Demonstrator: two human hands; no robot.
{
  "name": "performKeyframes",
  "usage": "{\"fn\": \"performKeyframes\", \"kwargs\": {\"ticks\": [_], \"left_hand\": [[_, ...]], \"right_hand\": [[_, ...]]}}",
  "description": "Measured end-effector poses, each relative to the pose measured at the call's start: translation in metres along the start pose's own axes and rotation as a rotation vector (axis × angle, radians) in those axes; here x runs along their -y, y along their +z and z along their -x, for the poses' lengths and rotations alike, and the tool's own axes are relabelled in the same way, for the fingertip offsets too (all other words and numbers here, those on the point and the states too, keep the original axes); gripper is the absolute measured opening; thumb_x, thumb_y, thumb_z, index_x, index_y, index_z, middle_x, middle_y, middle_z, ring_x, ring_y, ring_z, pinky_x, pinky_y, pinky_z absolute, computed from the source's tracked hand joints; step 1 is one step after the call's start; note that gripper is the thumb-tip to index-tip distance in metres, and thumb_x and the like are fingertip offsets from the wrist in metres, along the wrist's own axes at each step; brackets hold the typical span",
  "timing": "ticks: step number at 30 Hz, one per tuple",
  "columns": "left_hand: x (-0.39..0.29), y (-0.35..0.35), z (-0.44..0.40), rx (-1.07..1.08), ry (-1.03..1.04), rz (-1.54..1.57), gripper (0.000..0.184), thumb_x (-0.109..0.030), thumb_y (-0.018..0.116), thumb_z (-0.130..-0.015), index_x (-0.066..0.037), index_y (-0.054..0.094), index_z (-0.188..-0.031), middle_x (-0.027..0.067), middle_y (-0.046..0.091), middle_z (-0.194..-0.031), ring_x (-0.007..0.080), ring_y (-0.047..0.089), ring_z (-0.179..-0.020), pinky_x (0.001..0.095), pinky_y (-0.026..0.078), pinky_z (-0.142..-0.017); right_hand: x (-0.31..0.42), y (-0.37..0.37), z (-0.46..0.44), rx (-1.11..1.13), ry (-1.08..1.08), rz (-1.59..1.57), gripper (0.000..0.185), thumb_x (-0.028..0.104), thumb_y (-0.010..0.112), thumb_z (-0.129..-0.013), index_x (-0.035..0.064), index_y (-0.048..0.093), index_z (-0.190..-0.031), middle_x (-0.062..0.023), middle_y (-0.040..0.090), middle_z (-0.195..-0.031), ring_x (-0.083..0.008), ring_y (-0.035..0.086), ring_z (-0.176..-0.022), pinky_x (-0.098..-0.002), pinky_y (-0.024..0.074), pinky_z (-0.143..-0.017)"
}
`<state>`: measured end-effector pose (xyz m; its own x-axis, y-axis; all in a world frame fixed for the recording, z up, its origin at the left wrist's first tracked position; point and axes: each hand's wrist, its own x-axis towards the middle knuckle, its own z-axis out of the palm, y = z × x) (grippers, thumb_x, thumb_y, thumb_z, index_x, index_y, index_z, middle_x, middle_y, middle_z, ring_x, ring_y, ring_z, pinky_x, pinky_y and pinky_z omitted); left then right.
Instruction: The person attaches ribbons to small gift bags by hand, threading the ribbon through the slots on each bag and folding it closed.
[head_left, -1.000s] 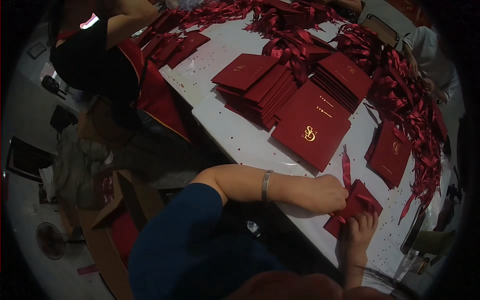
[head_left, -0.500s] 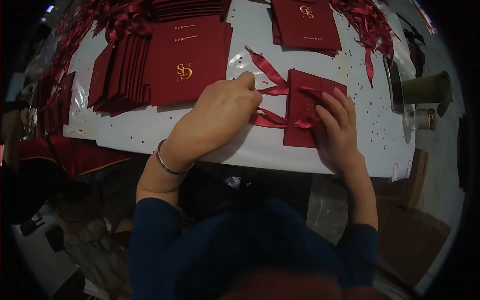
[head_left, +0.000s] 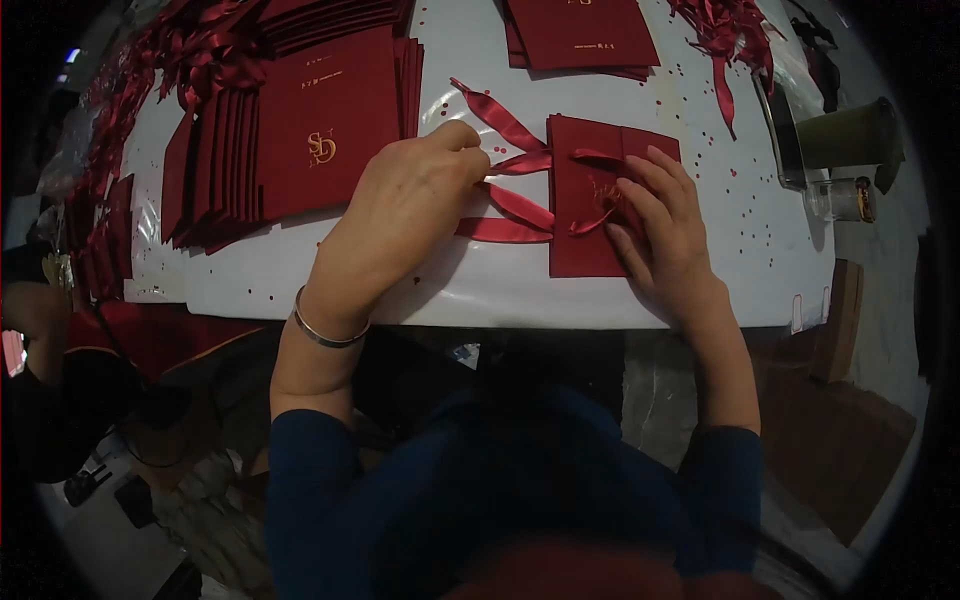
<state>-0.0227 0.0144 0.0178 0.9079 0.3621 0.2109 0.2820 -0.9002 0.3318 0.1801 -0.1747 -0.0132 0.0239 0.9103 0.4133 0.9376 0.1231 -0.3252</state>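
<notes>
A flat red paper packet with gold print lies near the table's front edge. Red satin ribbons reach out leftward from its left side, and a thinner curl of ribbon lies across its face. My left hand, wearing a bangle, is closed with its fingertips pinched at the end of a ribbon; the fingertips are partly hidden by the hand. My right hand rests over the packet's right part, fingers stretched out and slightly apart, close to the ribbon curl.
Red printed packets stand stacked at left, with another stack at the back. Ribbon heaps lie at the far corners. A glass jar and green roll are at right. Another person's arm shows at far left.
The view has shifted, so the table's contents appear further up and left. My left hand still pinches the ribbon, and the lower ribbons have spread apart. The right thumb shows more clearly.
</notes>
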Motion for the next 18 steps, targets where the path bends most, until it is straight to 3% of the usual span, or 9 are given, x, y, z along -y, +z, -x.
{"fn": "performKeyframes", "kwargs": {"ticks": [5,10,13,18], "left_hand": [[0.003,0.008,-0.004,0.011,0.083,0.008,0.007,-0.001,0.065,-0.072,0.001,0.062,-0.078,0.0079,0.065,-0.093,0.0263,0.064,-0.072,0.0331,0.052,-0.064],[-0.002,0.012,-0.007,0.039,0.127,0.015,0.006,-0.002,0.066,-0.072,-0.001,0.060,-0.074,0.0075,0.062,-0.081,0.0258,0.063,-0.066,0.0338,0.051,-0.058],[-0.009,0.015,-0.006,-0.014,0.120,0.010,0.011,-0.008,0.066,-0.073,-0.002,0.057,-0.071,0.0095,0.057,-0.074,0.0274,0.061,-0.067,0.0364,0.049,-0.056],[-0.008,0.006,-0.005,-0.035,0.168,-0.012,0.015,-0.004,0.071,-0.069,-0.002,0.057,-0.072,0.0080,0.056,-0.069,0.0241,0.057,-0.058,0.0327,0.046,-0.051]], "right_hand": [[0.000,0.000,0.001,-0.014,0.037,-0.039,0.055,0.003,0.069,-0.075,0.0010,0.046,-0.126,-0.0183,0.045,-0.134,-0.0409,0.039,-0.129,-0.0480,0.0353,-0.105],[-0.002,-0.001,-0.001,0.012,0.177,-0.196,0.072,0.016,0.074,-0.075,-0.0016,0.039,-0.135,-0.0228,0.045,-0.135,-0.0402,0.042,-0.128,-0.0449,0.0379,-0.104],[-0.003,0.000,-0.001,0.044,0.160,-0.138,0.076,0.022,0.075,-0.075,-0.0021,0.037,-0.136,-0.0230,0.045,-0.136,-0.0400,0.041,-0.128,-0.0451,0.0372,-0.105],[-0.003,0.000,-0.003,0.077,0.116,-0.066,0.075,0.025,0.074,-0.077,-0.0027,0.037,-0.136,-0.0221,0.045,-0.137,-0.0393,0.040,-0.130,-0.0460,0.0345,-0.107]]}}
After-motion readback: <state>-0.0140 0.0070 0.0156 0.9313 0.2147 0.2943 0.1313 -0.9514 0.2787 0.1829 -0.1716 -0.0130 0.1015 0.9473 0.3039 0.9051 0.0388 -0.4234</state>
